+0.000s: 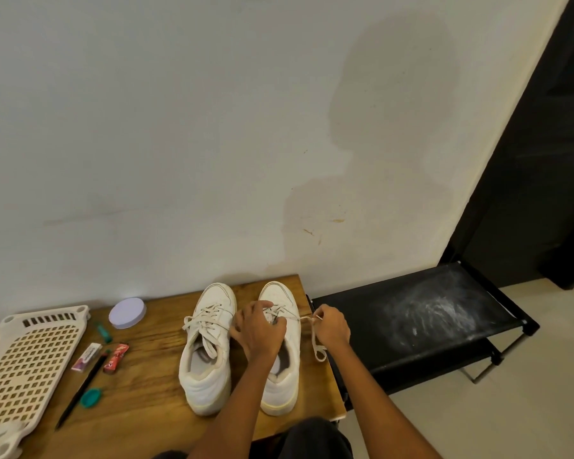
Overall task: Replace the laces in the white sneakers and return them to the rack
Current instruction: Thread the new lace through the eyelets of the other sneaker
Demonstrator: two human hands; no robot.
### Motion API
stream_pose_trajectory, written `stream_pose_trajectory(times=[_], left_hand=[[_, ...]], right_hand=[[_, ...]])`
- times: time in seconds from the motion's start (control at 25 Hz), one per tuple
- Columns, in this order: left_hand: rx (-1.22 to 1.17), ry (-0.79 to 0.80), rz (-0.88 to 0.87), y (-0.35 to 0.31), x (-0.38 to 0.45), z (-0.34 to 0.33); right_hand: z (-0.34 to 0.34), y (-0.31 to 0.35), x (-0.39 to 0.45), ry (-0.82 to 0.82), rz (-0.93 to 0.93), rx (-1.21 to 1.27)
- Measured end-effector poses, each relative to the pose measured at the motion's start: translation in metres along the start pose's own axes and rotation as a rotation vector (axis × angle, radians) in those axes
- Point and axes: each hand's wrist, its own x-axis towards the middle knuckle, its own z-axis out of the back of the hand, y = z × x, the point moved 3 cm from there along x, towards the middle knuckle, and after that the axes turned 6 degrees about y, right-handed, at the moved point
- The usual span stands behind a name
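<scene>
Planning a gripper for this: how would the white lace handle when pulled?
The white lace likely handles floppy: its loose end droops in a loop below the right hand. Probably light and thin, needing a pinch, as the fingers do here.
</scene>
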Motion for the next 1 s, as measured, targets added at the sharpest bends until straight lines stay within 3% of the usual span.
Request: stream_pose_trajectory(times=[0.12,0.28,0.4,0.48,0.6,0.8,1.0], left_hand=[[-0.1,0.011,-0.09,0.006,-0.003,0.007],[0.017,0.06,-0.234,0.022,-0.019,0.015],[0.045,0.005,-0.215,0.018,-0.022,0.019],[0.039,-0.005,-0.208,0.015,-0.021,0.023],[-0.039,0.006,-0.221,0.017,-0.016,0.029],[-0.174,0.039,-0.029,0.026,-0.007,0.037],[-0.174,0.122,0.008,0.027,-0.003,0.036]], right_hand=[[-0.001,0.006,0.002,0.014,0.009,0.061],[0.011,0.043,-0.007,-0.107,0.133,0.23],[0.017,0.078,-0.027,-0.172,0.332,0.342],[0.007,0.087,-0.042,-0.106,0.401,0.382],[-0.013,0.073,-0.05,0.028,0.399,0.399],[-0.018,0.06,-0.043,0.049,0.389,0.387],[-0.027,0.063,-0.039,0.064,0.387,0.339]])
